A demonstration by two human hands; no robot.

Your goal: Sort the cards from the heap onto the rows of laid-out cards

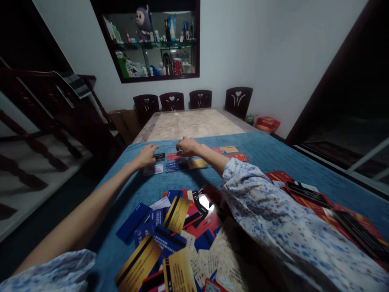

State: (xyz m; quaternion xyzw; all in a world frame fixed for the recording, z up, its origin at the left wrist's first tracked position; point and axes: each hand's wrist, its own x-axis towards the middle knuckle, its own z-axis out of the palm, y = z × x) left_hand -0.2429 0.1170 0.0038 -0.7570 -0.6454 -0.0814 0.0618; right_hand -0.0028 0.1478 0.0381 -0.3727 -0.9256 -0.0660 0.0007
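Two rows of cards lie on the blue cloth (258, 148). My left hand (148, 155) rests at the left end of the rows, fingers stretched toward a black card (160, 156) and touching its edge. Below it is a pale card (153, 169). Over a red card (172, 156) is my right hand (187, 146), its fingers bent and apart, with nothing visible in them. A dark blue card (174, 166) and a gold card (197, 163) lie nearer me. Farther right are a yellowish card (229, 149) and another red card (238, 157), partly behind my right forearm.
A loose heap of blue, gold, red and black cards (177, 215) covers the cloth close to me. More red and black cards (310, 194) lie right of my sleeve. Beyond the cloth is the bare tabletop (194, 123), with several dark chairs (200, 99) behind.
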